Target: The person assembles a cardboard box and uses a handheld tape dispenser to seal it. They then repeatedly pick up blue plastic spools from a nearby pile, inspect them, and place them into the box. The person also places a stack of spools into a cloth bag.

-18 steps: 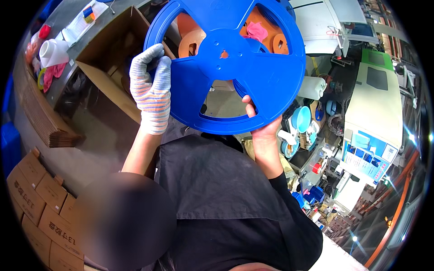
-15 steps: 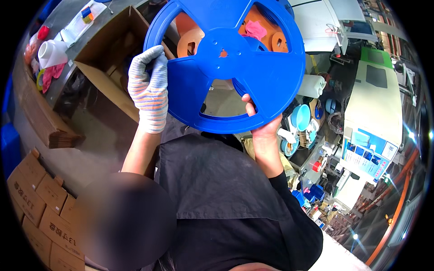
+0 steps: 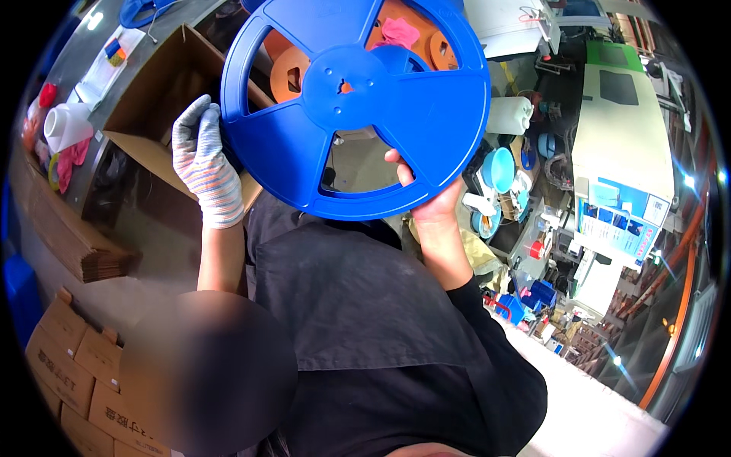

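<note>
A large blue plastic reel with three cut-out windows is held up in front of me, its flat face toward me. My right hand, bare, grips the reel's lower right rim, with the thumb reaching over the edge of the lower window. My left hand wears a striped knit glove and is just left of the rim, slightly apart from it. Its thumb and fingertips are pressed together in a pinch; whether anything small is between them does not show.
An open cardboard box stands at the left, by a grey bench. Behind the reel are orange reel-like parts and a pink cloth. Rightward stand a white jug, a light-blue basin and a beige machine. Cartons are stacked lower left.
My left hand has come off the reel's left rim and moved outward to the left, its fingers drawn together. The reel stays in my right hand; the whole view has shifted somewhat.
</note>
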Demonstrator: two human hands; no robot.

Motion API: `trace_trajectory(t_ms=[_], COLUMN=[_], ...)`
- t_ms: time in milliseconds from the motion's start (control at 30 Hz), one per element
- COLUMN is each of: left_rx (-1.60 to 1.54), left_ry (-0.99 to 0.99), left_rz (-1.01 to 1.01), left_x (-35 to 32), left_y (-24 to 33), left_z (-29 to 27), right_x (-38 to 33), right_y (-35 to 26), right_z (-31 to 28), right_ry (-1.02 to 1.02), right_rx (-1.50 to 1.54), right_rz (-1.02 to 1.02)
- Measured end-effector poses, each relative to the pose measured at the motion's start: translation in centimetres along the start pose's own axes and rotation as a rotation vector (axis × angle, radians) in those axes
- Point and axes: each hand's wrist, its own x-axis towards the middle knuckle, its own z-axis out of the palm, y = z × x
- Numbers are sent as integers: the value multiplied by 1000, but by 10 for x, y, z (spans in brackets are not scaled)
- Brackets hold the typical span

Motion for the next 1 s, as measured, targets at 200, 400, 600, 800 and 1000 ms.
trace_trajectory(t_ms=[200,400,600,800,1000], left_rx=[-7,121,214,327,695], left_ry=[-32,-230,-489,-599,-756], left_rz=[6,-186,-528,-721,-584], left_x=[7,9,-9,5,36], left_y=[-16,-57,-118,-209,-305], left_z=[-17,-31,0,56,152], right_x=[-8,-35,-19,48,127], right_y=[-2,0,-9,-30,-54], right_z=[-15,-108,-186,-296,-359], right_ry=[194,527,609,562,784], right_rx=[-68,9,142,83,2], right_rz=[41,-101,-198,28,221])
